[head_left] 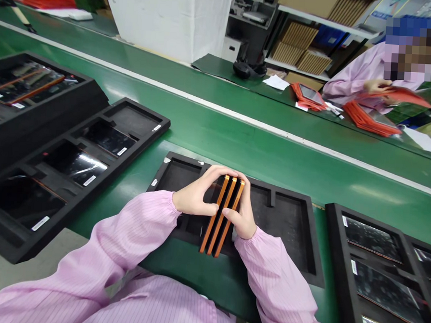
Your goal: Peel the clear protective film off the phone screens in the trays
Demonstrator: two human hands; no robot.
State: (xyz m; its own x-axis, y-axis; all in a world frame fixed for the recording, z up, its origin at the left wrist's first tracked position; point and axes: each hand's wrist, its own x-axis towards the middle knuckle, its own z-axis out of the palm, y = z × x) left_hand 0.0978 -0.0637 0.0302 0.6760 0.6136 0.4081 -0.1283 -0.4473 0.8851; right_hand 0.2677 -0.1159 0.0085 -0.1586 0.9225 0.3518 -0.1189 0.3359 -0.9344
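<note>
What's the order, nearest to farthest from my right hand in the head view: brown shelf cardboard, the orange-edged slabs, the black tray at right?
1. Orange-edged slabs: against your right hand, on its left.
2. Black tray: at the right edge.
3. Brown shelf cardboard: background, upper right.

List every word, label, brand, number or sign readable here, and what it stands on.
No text is readable.
White labels on dark-screened devices in the side trays: too small.
Sticker on the nearer left tray's far corner: too small.
Stickers on the middle tray: no legible print.
Blue marks at upper right: too blurred.
Three orange-edged devices held side by side: no text shows.
</note>
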